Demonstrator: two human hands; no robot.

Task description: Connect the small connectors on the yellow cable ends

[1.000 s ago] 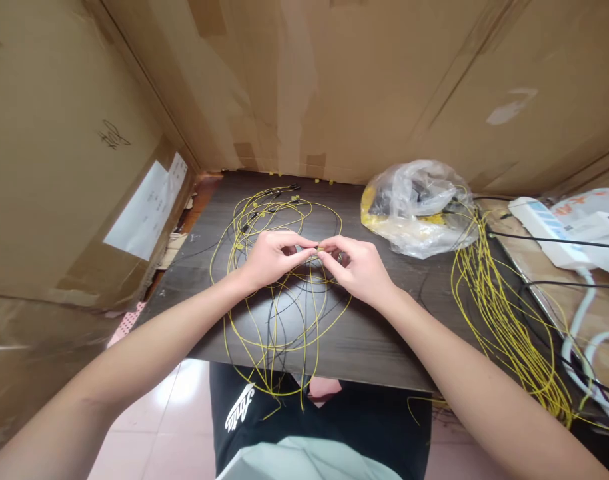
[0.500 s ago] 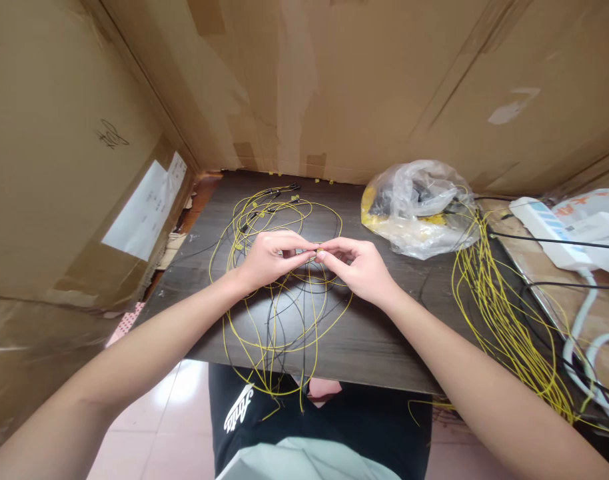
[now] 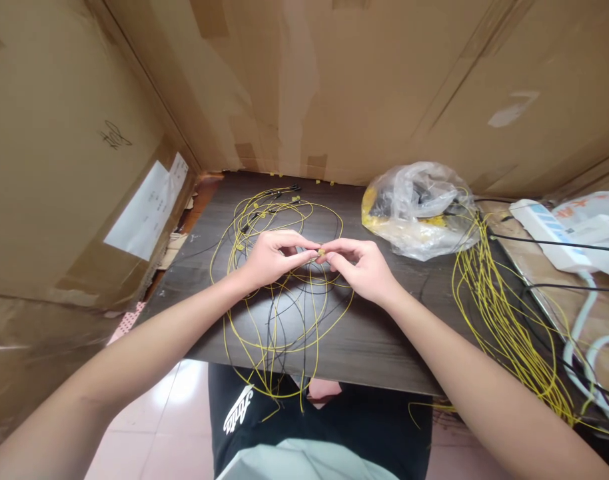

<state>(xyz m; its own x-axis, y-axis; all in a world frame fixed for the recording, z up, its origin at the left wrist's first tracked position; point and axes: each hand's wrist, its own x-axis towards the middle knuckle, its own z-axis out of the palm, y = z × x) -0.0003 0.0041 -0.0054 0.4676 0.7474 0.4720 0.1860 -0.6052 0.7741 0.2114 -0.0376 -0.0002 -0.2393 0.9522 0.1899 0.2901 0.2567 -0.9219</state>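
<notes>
Left hand [image 3: 273,259] pinching yellow tag [image 3: 322,252], grip of right hand [image 3: 360,267] hard to tell, cables [image 3: 316,327] beneath partly hidden

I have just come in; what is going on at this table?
A person's left hand pinches a small yellow piece over the dark table; the right hand is close beside it, perhaps touching. Loose yellow and black wires lie looped under the hands. To the right are a clear plastic bag and a bundle of yellow wires.

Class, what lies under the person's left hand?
Yellow wires and black wires show around the left hand on the dark table; whatever the hand covers cannot be seen.
</notes>
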